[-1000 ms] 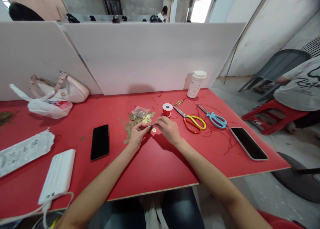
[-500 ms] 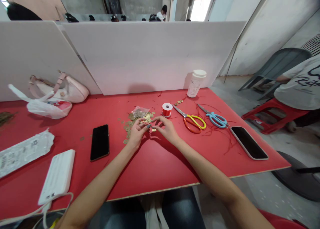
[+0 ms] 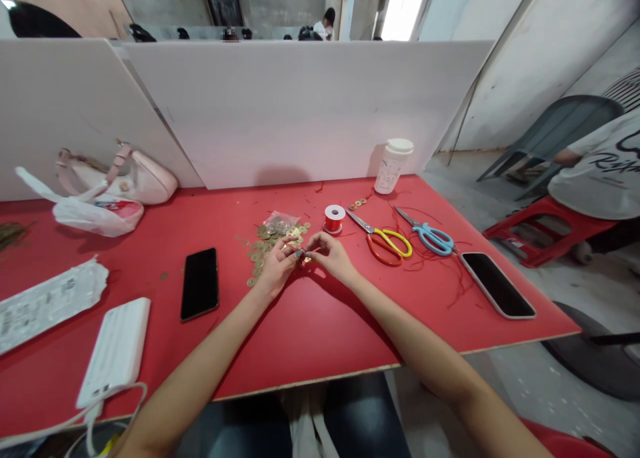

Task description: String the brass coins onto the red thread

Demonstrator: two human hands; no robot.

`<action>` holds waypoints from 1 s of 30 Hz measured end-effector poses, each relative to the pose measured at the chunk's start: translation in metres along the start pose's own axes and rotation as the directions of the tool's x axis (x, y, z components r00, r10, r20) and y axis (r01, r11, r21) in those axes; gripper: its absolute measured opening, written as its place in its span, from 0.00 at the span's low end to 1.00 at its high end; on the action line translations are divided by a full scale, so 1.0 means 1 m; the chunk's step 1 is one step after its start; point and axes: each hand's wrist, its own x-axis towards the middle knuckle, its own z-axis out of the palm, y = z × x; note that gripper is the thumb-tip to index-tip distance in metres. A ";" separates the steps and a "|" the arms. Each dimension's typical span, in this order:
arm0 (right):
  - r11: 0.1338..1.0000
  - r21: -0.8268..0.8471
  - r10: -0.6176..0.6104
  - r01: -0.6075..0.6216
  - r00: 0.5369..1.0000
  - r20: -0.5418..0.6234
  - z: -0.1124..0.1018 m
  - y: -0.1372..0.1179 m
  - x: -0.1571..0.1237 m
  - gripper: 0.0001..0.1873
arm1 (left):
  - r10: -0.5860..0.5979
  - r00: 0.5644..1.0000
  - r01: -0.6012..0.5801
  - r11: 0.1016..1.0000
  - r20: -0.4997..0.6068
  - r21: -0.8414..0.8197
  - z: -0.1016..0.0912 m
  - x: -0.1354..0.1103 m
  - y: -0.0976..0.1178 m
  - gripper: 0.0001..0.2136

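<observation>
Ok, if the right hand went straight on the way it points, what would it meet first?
The right hand would probably meet the left hand first, just ahead of it; they may already touch, as depth there is unclear.

Lighting was fairly bright & even, w/ glare blowing out the window (image 3: 404, 8) up top. Soft shadows fell on the red table (image 3: 285, 345) below the right arm (image 3: 415, 341) and on the partition (image 3: 300, 105) beside the cup (image 3: 393, 168). Wide-angle stretch distorted the edges, esp. far R; detail btwn left hand (image 3: 276, 268) & right hand (image 3: 333, 258) was v. soft.
</observation>
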 end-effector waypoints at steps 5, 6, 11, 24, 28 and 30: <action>1.000 0.005 -0.004 0.004 1.000 0.005 0.000 0.001 -0.001 0.09 | 0.011 1.000 -0.010 0.999 -0.016 0.045 -0.001 0.000 -0.001 0.29; 1.000 0.006 -0.006 0.006 1.000 0.003 0.000 0.001 0.000 0.10 | 0.016 1.000 -0.015 0.998 -0.020 0.065 -0.001 0.000 -0.002 0.29; 0.999 -0.028 0.025 -0.025 1.000 -0.005 0.000 0.007 0.000 0.10 | 0.073 0.997 -0.065 0.976 -0.029 0.209 -0.004 -0.001 -0.004 0.25; 0.985 -0.171 -0.028 0.026 1.000 -0.010 0.001 0.003 -0.002 0.07 | 0.285 0.956 -0.217 0.856 -0.077 0.470 -0.005 0.005 -0.003 0.13; 0.983 -0.183 -0.034 0.031 0.999 -0.014 0.000 0.001 -0.002 0.07 | 0.287 0.955 -0.212 0.829 -0.069 0.517 -0.004 0.002 -0.004 0.12; 0.982 -0.185 -0.035 0.032 0.999 -0.013 0.001 -0.001 -0.003 0.07 | 0.295 0.954 -0.219 0.815 -0.058 0.537 -0.003 -0.001 -0.004 0.13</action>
